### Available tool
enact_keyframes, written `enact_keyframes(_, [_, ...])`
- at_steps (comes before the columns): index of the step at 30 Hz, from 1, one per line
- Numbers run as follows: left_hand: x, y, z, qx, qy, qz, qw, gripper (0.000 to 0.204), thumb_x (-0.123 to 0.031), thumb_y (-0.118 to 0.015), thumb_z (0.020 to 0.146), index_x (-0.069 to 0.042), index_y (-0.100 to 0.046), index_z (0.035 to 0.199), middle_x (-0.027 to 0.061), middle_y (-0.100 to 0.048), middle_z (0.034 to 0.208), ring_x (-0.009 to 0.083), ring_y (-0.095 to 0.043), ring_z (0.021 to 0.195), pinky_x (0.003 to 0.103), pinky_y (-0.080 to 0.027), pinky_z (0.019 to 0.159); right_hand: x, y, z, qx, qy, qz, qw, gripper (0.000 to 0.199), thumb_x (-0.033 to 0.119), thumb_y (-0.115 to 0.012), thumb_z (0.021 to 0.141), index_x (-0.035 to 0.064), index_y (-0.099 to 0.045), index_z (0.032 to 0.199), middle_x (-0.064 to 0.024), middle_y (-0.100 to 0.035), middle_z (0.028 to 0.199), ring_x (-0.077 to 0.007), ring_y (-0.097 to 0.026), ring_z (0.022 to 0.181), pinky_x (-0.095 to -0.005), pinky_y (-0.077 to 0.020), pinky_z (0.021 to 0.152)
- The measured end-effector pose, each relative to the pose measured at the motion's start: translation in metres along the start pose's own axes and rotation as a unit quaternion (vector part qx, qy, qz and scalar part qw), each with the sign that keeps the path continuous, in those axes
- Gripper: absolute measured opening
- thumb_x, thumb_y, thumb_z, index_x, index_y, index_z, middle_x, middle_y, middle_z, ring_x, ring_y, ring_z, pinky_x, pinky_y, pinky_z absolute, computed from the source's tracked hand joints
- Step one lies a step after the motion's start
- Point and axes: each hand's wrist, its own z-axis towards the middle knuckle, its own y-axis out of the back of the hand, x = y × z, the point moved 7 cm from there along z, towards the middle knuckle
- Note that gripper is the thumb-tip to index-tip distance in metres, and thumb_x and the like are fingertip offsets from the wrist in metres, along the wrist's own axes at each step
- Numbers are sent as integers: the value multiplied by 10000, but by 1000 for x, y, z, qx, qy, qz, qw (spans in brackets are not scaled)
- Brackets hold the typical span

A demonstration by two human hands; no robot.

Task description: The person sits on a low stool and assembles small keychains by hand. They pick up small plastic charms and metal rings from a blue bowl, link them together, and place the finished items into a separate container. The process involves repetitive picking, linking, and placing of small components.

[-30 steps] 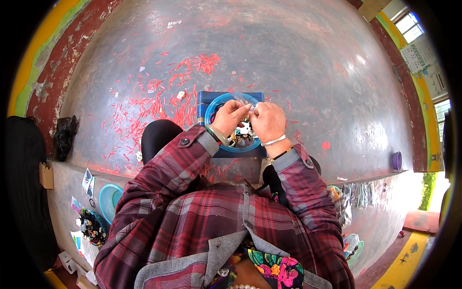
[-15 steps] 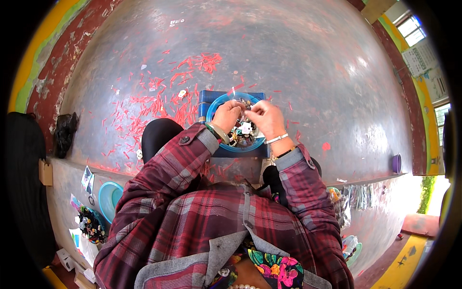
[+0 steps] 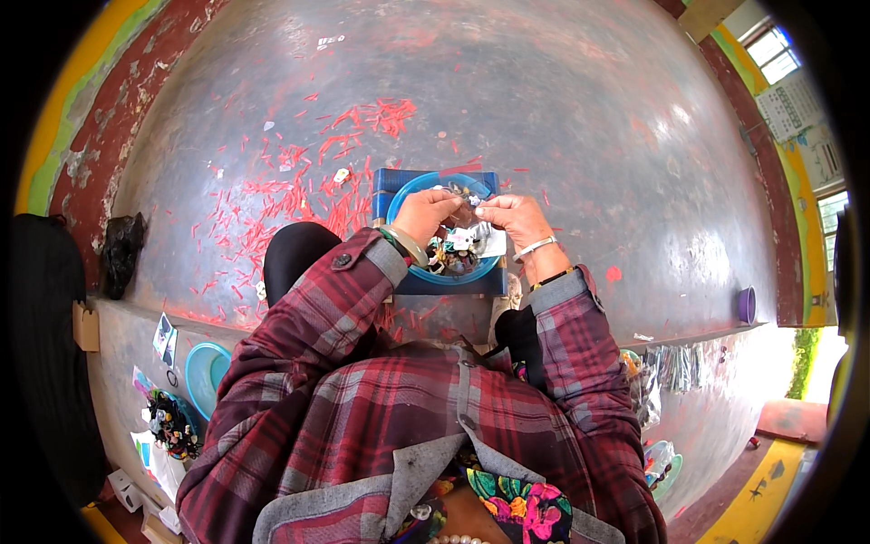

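Observation:
A round blue bowl (image 3: 410,188) full of small mixed trinkets rests on a dark blue square stool (image 3: 390,181) in front of me. Both hands hover over the bowl. My left hand (image 3: 424,216) and my right hand (image 3: 509,218) pinch the two ends of a small clear plastic packet (image 3: 464,210) stretched between them. Both forearms are in red plaid sleeves, with bangles at the wrists. What the packet contains is too small to tell.
Red paper scraps (image 3: 299,195) litter the grey concrete floor to the left and beyond the stool. Another blue bowl (image 3: 201,372) and a heap of small trinkets (image 3: 172,424) lie at my lower left. A purple cup (image 3: 746,305) stands far right. A black bag (image 3: 120,254) lies at the left.
My hands have drawn slightly apart over the bowl, and the clear packet is now stretched between them instead of bunched under closed fingers.

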Motion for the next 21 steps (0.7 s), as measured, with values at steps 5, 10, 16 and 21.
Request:
enact_keyframes(5, [-3, -1, -5, -2, 19, -63, 998, 137, -160, -586, 844, -37, -620, 892, 22, -601, 723, 51, -452, 491, 180, -345, 413, -3, 0, 1, 2, 11, 26, 1000, 105, 64, -687, 721, -8, -643, 783, -23, -612, 706, -94, -545, 629, -221, -423, 594])
enact_keyframes(10, [-3, -1, -2, 11, 15, -84, 996, 117, -144, -589, 840, -39, -624, 878, 16, -598, 714, 50, -454, 494, 177, -336, 412, -11, -1, 6, 13, 7, 55, 998, 96, 65, -695, 718, 7, -631, 760, -17, -605, 697, -98, -551, 633, -216, -423, 593])
enact_keyframes(16, [-5, 3, -1, 14, -6, -66, 998, 113, -146, -613, 823, -36, -628, 842, 21, -610, 706, 52, -456, 488, 182, -333, 420, -3, -4, 4, 29, 17, 26, 999, 137, 68, -702, 718, 1, -628, 812, -18, -604, 712, -97, -549, 639, -219, -438, 617])
enact_keyframes(21, [-15, 5, -4, -24, -27, -18, 999, 117, -154, -633, 804, -38, -624, 790, 39, -633, 720, 52, -473, 496, 184, -341, 422, 21, 11, 4, -59, 123, -55, 989, 136, 63, -676, 733, -2, -629, 843, -20, -618, 767, -84, -562, 676, -213, -450, 618])
